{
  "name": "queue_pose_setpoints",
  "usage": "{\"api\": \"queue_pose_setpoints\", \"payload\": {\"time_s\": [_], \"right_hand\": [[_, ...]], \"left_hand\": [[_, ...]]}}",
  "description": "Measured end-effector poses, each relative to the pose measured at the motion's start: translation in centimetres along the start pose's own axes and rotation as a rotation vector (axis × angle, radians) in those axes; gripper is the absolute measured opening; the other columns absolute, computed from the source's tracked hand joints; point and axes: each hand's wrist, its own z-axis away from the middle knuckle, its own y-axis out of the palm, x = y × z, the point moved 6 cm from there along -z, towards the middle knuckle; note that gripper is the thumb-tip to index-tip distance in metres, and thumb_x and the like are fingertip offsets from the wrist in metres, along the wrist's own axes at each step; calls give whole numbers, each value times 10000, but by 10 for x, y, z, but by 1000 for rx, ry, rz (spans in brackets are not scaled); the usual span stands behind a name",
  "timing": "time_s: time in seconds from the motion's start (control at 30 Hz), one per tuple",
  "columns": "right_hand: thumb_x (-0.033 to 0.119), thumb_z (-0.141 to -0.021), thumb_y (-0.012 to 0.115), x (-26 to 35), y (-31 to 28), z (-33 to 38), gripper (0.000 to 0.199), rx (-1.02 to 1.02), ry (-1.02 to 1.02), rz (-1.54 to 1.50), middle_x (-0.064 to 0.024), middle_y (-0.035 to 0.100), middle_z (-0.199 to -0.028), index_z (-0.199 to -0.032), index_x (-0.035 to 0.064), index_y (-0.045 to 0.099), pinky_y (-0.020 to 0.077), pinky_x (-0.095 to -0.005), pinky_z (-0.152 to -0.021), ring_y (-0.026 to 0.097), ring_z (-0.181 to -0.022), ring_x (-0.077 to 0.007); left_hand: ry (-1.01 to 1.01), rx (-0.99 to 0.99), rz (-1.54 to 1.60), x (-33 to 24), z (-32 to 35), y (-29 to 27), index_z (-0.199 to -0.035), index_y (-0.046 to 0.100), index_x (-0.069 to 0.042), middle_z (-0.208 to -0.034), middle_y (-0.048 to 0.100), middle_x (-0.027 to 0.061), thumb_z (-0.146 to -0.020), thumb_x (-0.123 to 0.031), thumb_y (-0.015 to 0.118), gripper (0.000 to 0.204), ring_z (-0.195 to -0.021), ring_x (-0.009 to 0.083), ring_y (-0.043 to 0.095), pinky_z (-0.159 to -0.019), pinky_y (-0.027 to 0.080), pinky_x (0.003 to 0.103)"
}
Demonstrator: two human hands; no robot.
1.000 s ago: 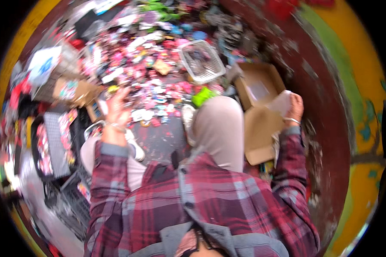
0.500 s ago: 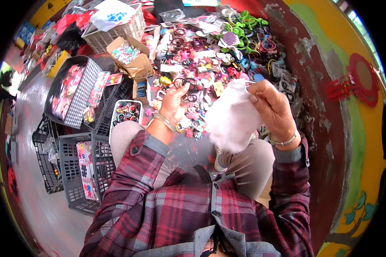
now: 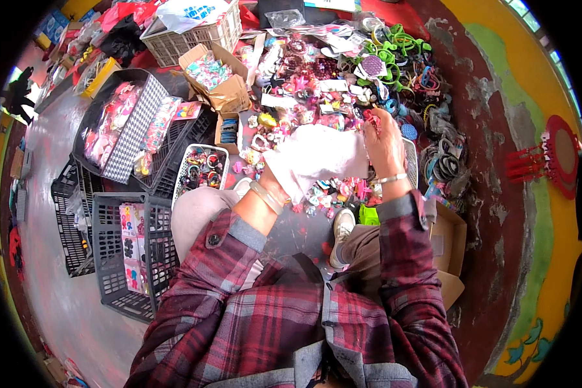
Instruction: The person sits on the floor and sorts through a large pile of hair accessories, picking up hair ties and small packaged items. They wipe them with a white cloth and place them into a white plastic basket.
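Observation:
A pale pinkish-white cloth is spread in front of me above a pile of small hair accessories. Its left part lies over my left hand, hiding the fingers and whatever they hold; only the wrist with a bangle and the back of the hand show. My right hand is at the cloth's right edge, over the pile. Its fingers are curled closed around a small red hair ornament, partly hidden by the fingers.
Left of the pile stand a white basket of hair ties, a cardboard box of small packets, a checked bin and a grey crate. A white basket and an open carton are at the right.
The cloth has moved left, from my right hand over my left hand, which held dark hair ties. My right hand has gone up and left and now grips a red ornament.

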Motion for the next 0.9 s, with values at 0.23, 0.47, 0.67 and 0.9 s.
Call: {"api": "queue_pose_setpoints", "payload": {"time_s": [0.23,0.47,0.67,0.9], "right_hand": [[216,-771,662,31,43,56,518,238,-30,-263,-195,473,-1196,-1224,73,455,367,-375,-940,438,-1142,-323],[114,-752,670,49,53,62,465,448,629,-1488,-52,572,-1065,-1172,34,487,425,-282,-857,536,-981,-153],[214,-832,586,20,87,79,397,368,820,-1527,-94,588,-1059,-1160,13,488,459,-336,-839,573,-955,-212],[286,-860,549,18,114,95,376,349,1103,-1826,-103,573,-1096,-1134,34,495,439,-365,-877,556,-981,-236]], "left_hand": [[82,-62,-398,-23,-8,8,-924,540,-53,-877,569,94,-782,-122,487,167,-843,211,562,-746,454,293],[-290,-133,808,-25,0,15,-999,524,-49,-903,566,84,-777,-117,525,233,-796,215,563,-737,455,291],[-127,-252,-603,-31,-11,11,-838,578,-58,-843,598,99,-759,-135,481,147,-793,265,558,-756,442,342],[-299,-217,-762,1,-2,11,-968,579,-55,-986,581,115,-785,-190,479,249,-986,254,493,-900,333,393]]}}
